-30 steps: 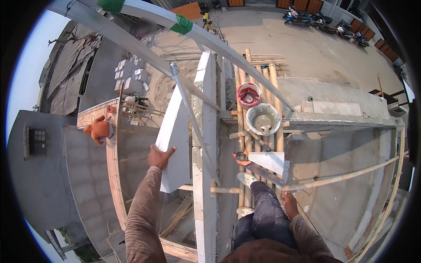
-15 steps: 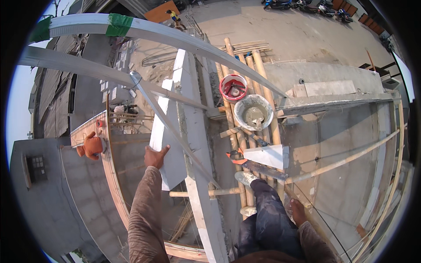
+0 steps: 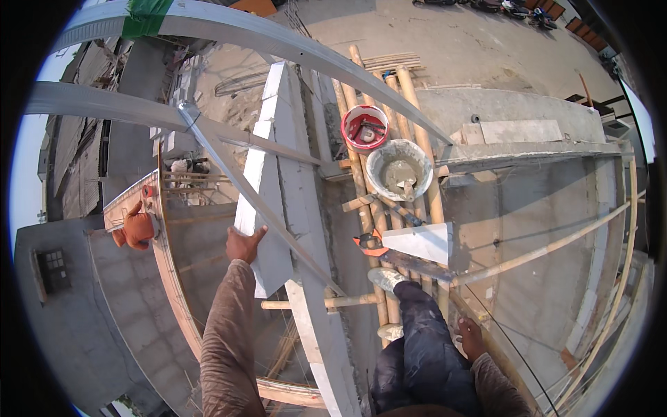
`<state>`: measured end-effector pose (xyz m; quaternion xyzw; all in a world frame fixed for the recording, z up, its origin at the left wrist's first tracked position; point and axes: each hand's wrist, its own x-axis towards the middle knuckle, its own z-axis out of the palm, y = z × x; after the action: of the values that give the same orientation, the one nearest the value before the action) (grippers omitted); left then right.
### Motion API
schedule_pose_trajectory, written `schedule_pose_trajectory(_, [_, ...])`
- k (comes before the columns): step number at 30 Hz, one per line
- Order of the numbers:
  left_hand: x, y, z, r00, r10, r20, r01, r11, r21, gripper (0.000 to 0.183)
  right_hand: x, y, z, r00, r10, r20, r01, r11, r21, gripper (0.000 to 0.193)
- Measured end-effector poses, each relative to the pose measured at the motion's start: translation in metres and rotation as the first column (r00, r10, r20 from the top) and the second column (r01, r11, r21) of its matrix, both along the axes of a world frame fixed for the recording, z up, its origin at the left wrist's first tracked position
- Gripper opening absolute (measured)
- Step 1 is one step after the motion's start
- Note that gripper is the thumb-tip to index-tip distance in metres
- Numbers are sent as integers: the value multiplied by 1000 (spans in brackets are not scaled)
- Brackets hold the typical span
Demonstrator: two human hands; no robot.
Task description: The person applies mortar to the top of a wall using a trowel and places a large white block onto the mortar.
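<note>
My left hand [image 3: 244, 244] grips the near left edge of a long white building block [image 3: 274, 244], its thumb spread over the top. The block lies along a narrow wall of pale blocks [image 3: 321, 368], close against the wall's top edge; a slanting metal bar crosses in front of part of it. Beside my right thigh hangs my right hand [image 3: 472, 338], fingers loosely curled and apart, with nothing visible in it. On the bamboo planks are a bucket of wet mortar [image 3: 399, 170] with a trowel in it, a red-lined bucket [image 3: 365, 127] holding tools, and a handsaw [image 3: 413, 264] beside a cut white block piece [image 3: 420, 242].
Metal roof channels [image 3: 229, 35] cross overhead at the left. My feet stand on a bamboo scaffold [image 3: 435, 201] high above ground. A bamboo rail [image 3: 549, 240] runs to the right. Below at left, a person in orange [image 3: 137, 228] sits near a wooden form board [image 3: 167, 257].
The white block has shifted right under my left hand and now covers the rough strip along the wall top. The view has tilted slightly. My right hand still hangs by my thigh.
</note>
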<state>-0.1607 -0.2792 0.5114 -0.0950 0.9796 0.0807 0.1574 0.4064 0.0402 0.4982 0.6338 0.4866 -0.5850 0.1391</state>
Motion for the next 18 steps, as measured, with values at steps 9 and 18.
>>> schedule_pose_trajectory(9, [-2,10,-10,999,-4,45,5,1000,-17,100,4,-7,-8,1000,-21,-3,21,999,-39,44])
schedule_pose_trajectory(18, [-8,10,-16,997,-53,51,59,991,-122,98,-14,-12,0,997,-58,51,65,989,-133,43])
